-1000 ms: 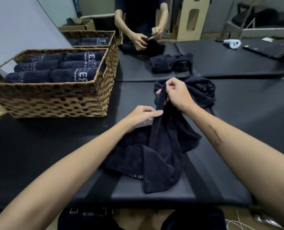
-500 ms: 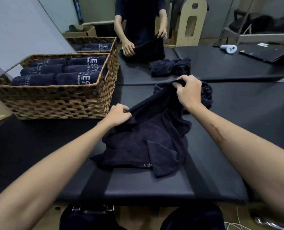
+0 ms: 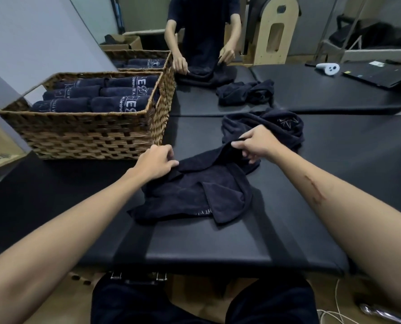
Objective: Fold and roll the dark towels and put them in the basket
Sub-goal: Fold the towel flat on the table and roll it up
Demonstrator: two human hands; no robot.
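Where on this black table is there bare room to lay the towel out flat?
Bare padding runs along the table's near edge, below the crumpled towel, and to its right. It is crowded at left by the wicker basket, and behind by the towel heap.

Both hands pinch the far edge of a crumpled dark navy towel [image 3: 192,195] on the black padded desk [image 3: 206,249]: left hand [image 3: 156,163], right hand [image 3: 257,143]. A woven wicker basket [image 3: 89,134] holds rolled towels [image 3: 84,97].
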